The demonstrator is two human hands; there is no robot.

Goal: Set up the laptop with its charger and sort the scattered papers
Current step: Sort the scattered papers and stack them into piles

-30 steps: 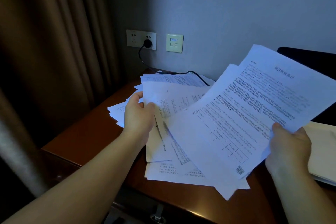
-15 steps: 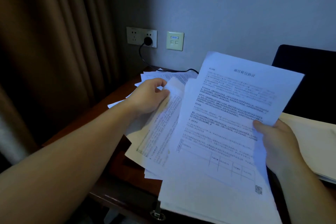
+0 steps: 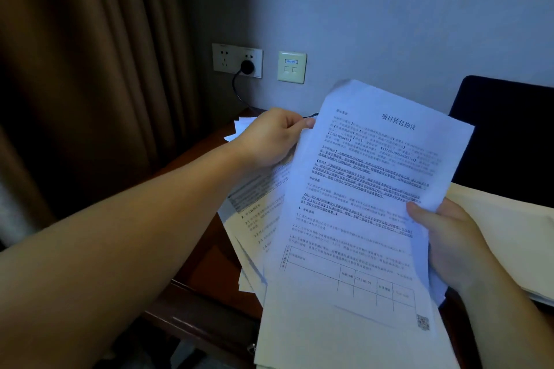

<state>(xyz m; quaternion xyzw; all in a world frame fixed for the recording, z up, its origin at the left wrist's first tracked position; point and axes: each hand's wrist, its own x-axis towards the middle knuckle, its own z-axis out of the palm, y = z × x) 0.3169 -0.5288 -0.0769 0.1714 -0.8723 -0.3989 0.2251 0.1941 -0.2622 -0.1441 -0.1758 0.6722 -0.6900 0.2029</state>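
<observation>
The person is gathering printed sheets into one bundle, and both hands are closing on paper: the right hand (image 3: 449, 246) is pinching the right edge of the top sheet (image 3: 368, 210), thumb lying across the print, while the left hand (image 3: 269, 138) is curling round the upper left corner of the loose papers (image 3: 257, 219) fanning out beneath it. The bundle is being held up in the air above the near part of the desk (image 3: 209, 257), tilted toward the camera, with its lower edge running out of the bottom of the view. To do this step well, the sheets are probably needing a tap on the desk to bring their edges level, since the under ones are jutting out to the left and below; a loose grip while tapping should be letting them slide into line without creasing. A few more sheets (image 3: 242, 129) are lying on the desk behind the left hand, not yet collected. The plug (image 3: 247, 67) is sitting in the wall socket (image 3: 236, 60) and its cable is dropping toward the desk's back edge, so the charger looks connected at that end. A dark panel (image 3: 506, 141), perhaps the laptop, is standing at the right above a pale folder (image 3: 506, 228). Room is tight: curtain (image 3: 90, 84) at the left, wall behind, and open desk only under the raised bundle.
</observation>
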